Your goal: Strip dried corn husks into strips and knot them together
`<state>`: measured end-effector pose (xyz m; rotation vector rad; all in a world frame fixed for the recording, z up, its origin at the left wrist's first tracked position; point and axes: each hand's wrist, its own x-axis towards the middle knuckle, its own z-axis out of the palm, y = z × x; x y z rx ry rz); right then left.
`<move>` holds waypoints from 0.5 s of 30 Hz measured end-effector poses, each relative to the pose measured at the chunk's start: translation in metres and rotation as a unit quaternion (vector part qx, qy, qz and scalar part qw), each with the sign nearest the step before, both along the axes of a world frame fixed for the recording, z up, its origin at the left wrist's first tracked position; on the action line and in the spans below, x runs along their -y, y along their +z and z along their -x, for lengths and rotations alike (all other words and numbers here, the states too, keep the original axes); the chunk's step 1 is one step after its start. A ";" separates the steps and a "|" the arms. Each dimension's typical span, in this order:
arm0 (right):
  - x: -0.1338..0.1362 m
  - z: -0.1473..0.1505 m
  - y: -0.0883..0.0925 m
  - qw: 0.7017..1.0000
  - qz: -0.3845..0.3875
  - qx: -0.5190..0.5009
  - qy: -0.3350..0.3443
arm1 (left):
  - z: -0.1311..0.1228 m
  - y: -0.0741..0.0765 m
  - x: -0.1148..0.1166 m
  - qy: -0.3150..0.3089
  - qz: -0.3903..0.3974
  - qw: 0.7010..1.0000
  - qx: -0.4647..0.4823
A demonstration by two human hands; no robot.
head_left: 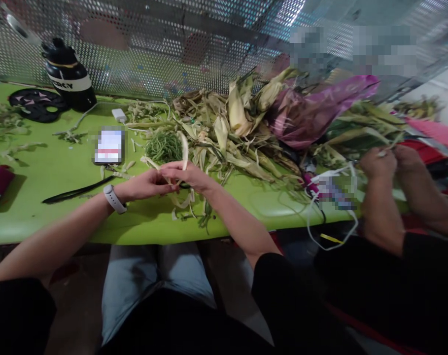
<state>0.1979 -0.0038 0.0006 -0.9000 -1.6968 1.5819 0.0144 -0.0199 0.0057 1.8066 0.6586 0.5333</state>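
Observation:
My left hand (150,183) and my right hand (189,175) meet over the front of the green table. Both are closed around a pale strip of husk (185,148), which stands up above my right fingers. Another light strip end sticks out past my left fingers. How the strips run between my fingers is hidden. Just behind my hands lies a heap of thin green shreds (163,145). Loose curled scraps (189,199) lie below my right hand. To the right is a large pile of corn husks (242,138).
A phone (109,146), a black strap (78,191) and a black bottle (70,76) are on the left. A purple plastic bag (308,116) lies on the husks. At right, another person's hands (381,160) are near white cables (351,217). A perforated metal panel (153,54) stands behind.

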 end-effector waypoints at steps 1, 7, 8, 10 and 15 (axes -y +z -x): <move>0.002 0.003 -0.001 1.000 0.003 -0.003 0.010 | 0.000 0.000 0.000 0.000 -0.006 1.000 0.005; 0.004 0.011 -0.005 0.989 0.029 -0.097 -0.110 | -0.001 0.005 0.002 0.031 0.018 0.998 -0.046; 0.005 0.011 -0.005 0.988 0.036 -0.103 -0.114 | -0.001 0.005 0.003 0.041 0.026 0.998 -0.038; 0.005 0.010 -0.004 0.987 0.050 -0.107 -0.112 | -0.003 0.006 0.004 0.048 0.031 0.998 -0.025; 0.003 0.014 -0.009 0.981 0.049 -0.132 -0.133 | -0.007 0.002 0.003 -0.004 0.037 0.998 -0.047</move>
